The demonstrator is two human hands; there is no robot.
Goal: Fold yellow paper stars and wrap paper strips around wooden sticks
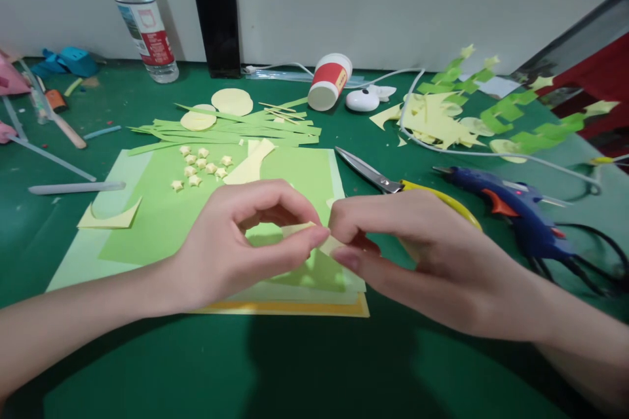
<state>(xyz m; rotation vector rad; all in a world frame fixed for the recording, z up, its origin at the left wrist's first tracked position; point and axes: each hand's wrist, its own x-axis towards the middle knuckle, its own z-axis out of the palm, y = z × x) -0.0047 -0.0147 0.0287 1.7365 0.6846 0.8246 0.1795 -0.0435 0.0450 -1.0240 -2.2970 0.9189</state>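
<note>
Both hands are over a stack of green sheets (162, 222) in the middle. My left hand (250, 242) pinches a small pale yellow paper piece (328, 245) between thumb and forefinger. From the other side my right hand (407, 249) pinches the same piece, its fingertips close to those of the left. Part of the paper is hidden behind the fingers. Several small folded paper stars (201, 162) lie at the sheets' upper left, beside a pale yellow paper scrap (253, 163).
Scissors (373, 173) and a blue glue gun (515, 203) lie at the right. Green strips (226, 131), a paper cup (330, 82), a bottle (147, 33) and an upright phone (216, 19) are behind. A white cable (472, 153) crosses the right side near paper scraps (437, 118).
</note>
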